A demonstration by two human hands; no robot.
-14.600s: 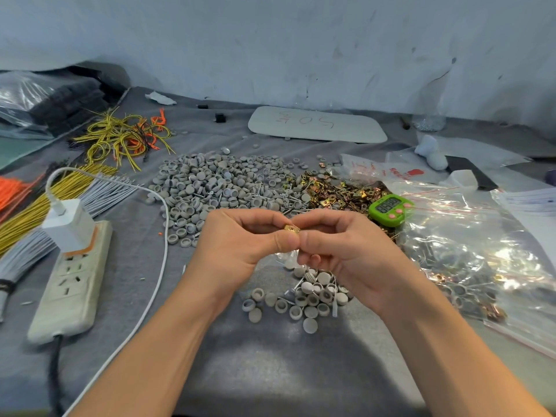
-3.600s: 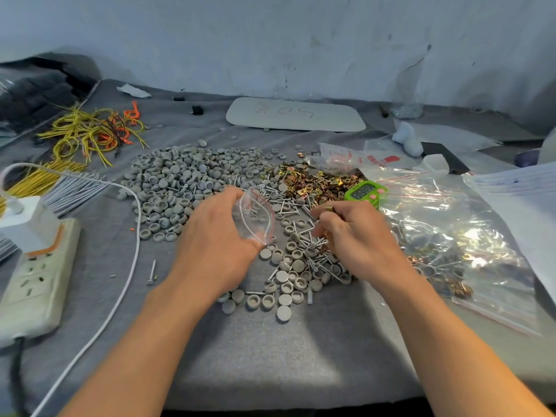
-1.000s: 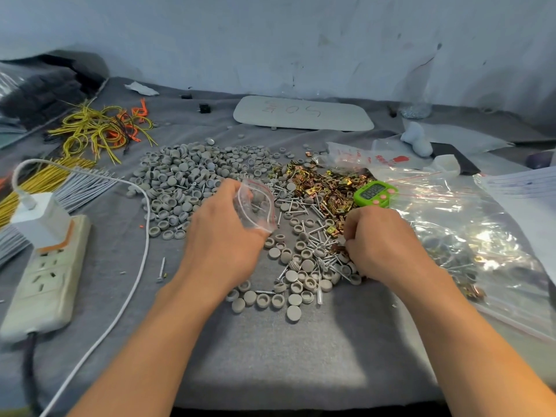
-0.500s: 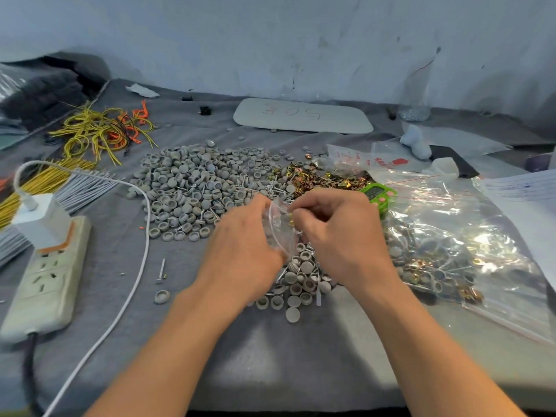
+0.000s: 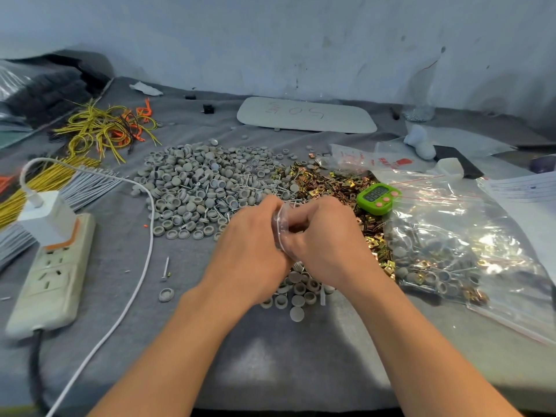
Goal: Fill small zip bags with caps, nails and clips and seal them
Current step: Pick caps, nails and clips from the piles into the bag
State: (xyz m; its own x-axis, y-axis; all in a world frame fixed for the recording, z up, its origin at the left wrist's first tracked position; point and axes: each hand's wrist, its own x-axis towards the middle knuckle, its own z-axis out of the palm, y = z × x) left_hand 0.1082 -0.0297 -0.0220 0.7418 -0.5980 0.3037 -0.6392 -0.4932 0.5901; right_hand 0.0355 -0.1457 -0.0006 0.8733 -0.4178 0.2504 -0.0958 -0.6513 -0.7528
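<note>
A small clear zip bag (image 5: 281, 227) is held upright between my two hands at the middle of the table. My left hand (image 5: 251, 248) grips its left side. My right hand (image 5: 326, 242) has curled fingers at the bag's mouth; what it holds is hidden. A wide heap of grey caps (image 5: 198, 185) lies behind my hands, with thin nails (image 5: 222, 203) mixed in. Gold and copper clips (image 5: 328, 182) are piled at the back right. A few more caps (image 5: 296, 296) sit under my wrists.
A big clear bag of filled small bags (image 5: 460, 251) lies at the right, with a green timer (image 5: 377, 197) by it. A power strip (image 5: 51, 275) with a white charger and cable sits at the left. Yellow and orange wires (image 5: 102, 130) lie at the back left.
My right hand left the nail and clip pile and came to the bag's mouth. Both hands now sit close together around the bag, slightly lower than half a second ago.
</note>
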